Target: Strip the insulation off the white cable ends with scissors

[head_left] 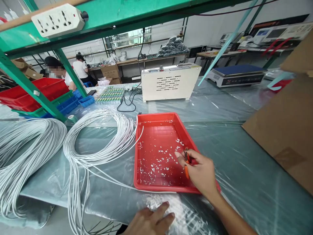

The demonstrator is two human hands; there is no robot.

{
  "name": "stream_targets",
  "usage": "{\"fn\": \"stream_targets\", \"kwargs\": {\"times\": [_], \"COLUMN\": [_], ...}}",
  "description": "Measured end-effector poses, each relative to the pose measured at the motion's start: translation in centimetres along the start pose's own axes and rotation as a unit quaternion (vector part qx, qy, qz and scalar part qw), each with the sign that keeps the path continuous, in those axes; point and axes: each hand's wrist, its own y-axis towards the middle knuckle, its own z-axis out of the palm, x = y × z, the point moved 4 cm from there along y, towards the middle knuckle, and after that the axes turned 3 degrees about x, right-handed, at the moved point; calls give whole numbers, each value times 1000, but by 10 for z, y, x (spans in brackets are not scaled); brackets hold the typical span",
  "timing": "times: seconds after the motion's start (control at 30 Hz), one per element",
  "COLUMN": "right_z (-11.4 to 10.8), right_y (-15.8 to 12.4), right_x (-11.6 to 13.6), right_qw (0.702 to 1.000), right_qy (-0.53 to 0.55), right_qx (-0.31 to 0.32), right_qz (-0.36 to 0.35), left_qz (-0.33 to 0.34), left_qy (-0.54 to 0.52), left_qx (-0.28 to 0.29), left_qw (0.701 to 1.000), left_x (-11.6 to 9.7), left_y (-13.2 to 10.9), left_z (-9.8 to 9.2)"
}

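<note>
My right hand (200, 166) is closed around a small pair of orange-handled pliers (187, 166), held over the right side of a red tray (156, 140). Small white and silvery scraps (166, 168) lie scattered on the tray's floor. Below the tray's front edge, my left hand (153, 220) rests near the plastic-covered table edge with its fingers apart. Left of the tray lies a coil of white cables (97, 155), a few of its ends reaching over the tray's left rim.
More white cables (46, 140) hang over the table edge at far left. Behind the tray stand a cream machine (171, 83) and a scale (237, 75). A cardboard box (283, 130) is at right; a green shelf beam (102, 18) crosses above. Two people sit in the back left.
</note>
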Motion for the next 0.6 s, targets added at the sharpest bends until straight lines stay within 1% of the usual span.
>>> {"fn": "stream_targets", "kwargs": {"times": [0.07, 0.13, 0.2, 0.27, 0.33, 0.4, 0.5, 0.53, 0.6], "right_z": [-4, -10, -16, -21, -26, -29, -29, -28, -27], "right_y": [1, 2, 4, 5, 5, 5, 4, 4, 3], "right_x": [-2, -5, -7, -8, -7, -7, -9, -10, -11], "right_qw": [1000, 998, 995, 991, 987, 983, 977, 975, 971], "right_qy": [-19, -40, -58, -74, -91, -109, -139, -150, -171], "right_qx": [-17, -42, -68, -90, -108, -118, -112, -107, -101], "right_qz": [-15, -31, -45, -58, -74, -91, -116, -122, -133], "left_qz": [-15, -44, -107, -187, -256, -294, -300, -294, -279], "left_qy": [-14, -51, -66, -51, -28, -16, -25, -31, -43], "left_qx": [-35, -100, -166, -198, -190, -162, -119, -112, -117], "left_qw": [999, 993, 978, 961, 947, 942, 946, 949, 952], "left_x": [1, 6, 17, 32, 48, 62, 72, 73, 72], "left_y": [-11, -23, -35, -47, -55, -58, -59, -60, -64], "left_z": [-2, -13, -24, -28, -27, -22, -14, -13, -11]}}
